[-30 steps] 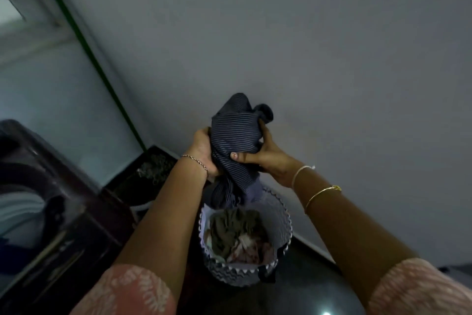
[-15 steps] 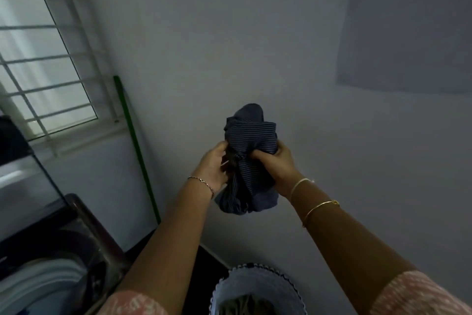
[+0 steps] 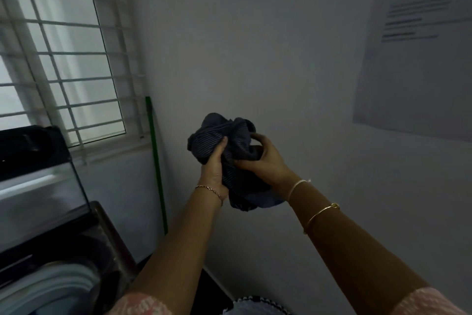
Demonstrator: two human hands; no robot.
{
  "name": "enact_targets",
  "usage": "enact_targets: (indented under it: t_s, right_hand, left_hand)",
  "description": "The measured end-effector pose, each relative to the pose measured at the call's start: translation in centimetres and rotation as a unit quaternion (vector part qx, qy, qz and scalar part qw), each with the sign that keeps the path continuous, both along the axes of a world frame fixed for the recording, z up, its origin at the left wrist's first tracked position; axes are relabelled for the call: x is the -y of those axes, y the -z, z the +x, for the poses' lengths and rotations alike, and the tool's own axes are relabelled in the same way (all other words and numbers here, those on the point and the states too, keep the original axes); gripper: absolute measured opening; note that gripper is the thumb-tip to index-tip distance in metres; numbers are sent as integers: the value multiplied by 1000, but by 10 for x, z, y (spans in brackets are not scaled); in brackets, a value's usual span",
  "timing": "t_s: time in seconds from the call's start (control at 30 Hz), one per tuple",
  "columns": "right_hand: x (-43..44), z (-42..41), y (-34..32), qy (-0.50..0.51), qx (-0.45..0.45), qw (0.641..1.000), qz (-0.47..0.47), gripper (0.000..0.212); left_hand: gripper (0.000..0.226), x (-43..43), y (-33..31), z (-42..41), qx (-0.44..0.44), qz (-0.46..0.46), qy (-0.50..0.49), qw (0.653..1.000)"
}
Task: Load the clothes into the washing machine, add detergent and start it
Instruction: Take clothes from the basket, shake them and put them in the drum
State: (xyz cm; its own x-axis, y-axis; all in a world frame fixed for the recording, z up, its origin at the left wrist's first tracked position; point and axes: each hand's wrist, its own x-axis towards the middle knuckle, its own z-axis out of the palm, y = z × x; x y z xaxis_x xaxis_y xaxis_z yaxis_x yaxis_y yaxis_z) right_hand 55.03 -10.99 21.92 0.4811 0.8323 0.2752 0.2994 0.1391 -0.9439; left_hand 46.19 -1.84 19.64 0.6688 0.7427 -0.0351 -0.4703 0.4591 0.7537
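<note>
Holding the bunched dark striped garment (image 3: 231, 151) with my left hand (image 3: 213, 174) and right hand (image 3: 263, 159), fingers curled around soft, light fabric; grip the bundle's middle.

Arms outstretched, left grip (image 3: 213, 171) and right grip (image 3: 265, 161) curled, close together.

Dim room lit only by the barred window (image 3: 58, 59); edges blurred and bowed.
</note>
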Motion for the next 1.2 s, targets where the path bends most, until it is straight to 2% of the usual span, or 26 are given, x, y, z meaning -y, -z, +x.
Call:
enact_targets:
  t_s: [0.1,0.13,0.17,0.23,0.3,0.4,0.5,0.67,0.8,0.9,1.0,1.1,1.2]
  right_hand:
    - [-10,-9,14,164,114,980,-19,95]
    - [-13,-13,20,207,94,973,-40,106]
    - [-16,-19,25,208,14,977,-55,118]
    - [-25,-31,37,133,-224,964,-43,126]
    - [-36,-46,50,35,-356,934,-10,113]
    - [-52,-81,57,-84,-412,907,8,97]
    - [-70,-122,52,-160,-452,877,24,69]
    - [-108,-201,56,-223,-490,842,18,56]
    - [-139,-262,66,-255,-495,831,-17,51]
    - [-165,-304,81,-284,-509,810,-61,64]
    - [-185,-341,96,-288,-489,817,-97,68]
    - [-199,-372,116,-271,-475,827,-131,62]
    - [-208,-392,143,-230,-455,840,-188,48]
  left_hand:
    - [57,-6,-2,-7,37,-59,-60,996]
    - [58,-8,-3,-12,49,-72,-78,993]
    - [61,-10,-3,-18,58,-79,-91,991]
    - [71,-13,-4,-32,61,-89,-111,988]
    - [79,-17,0,-50,57,-103,-121,986]
    - [75,-27,7,-90,44,-112,-130,984]
    - [61,-35,7,-136,9,-97,-108,989]
    - [45,-64,12,-217,-76,-84,-159,981]
    - [45,-97,31,-297,-187,-66,-243,949]
    - [29,-108,47,-364,-261,-73,-222,937]
    - [34,-122,73,-424,-318,-86,-228,916]
    - [31,-131,103,-460,-268,-132,-229,926]
    - [31,-142,138,-482,-271,-170,-225,921]
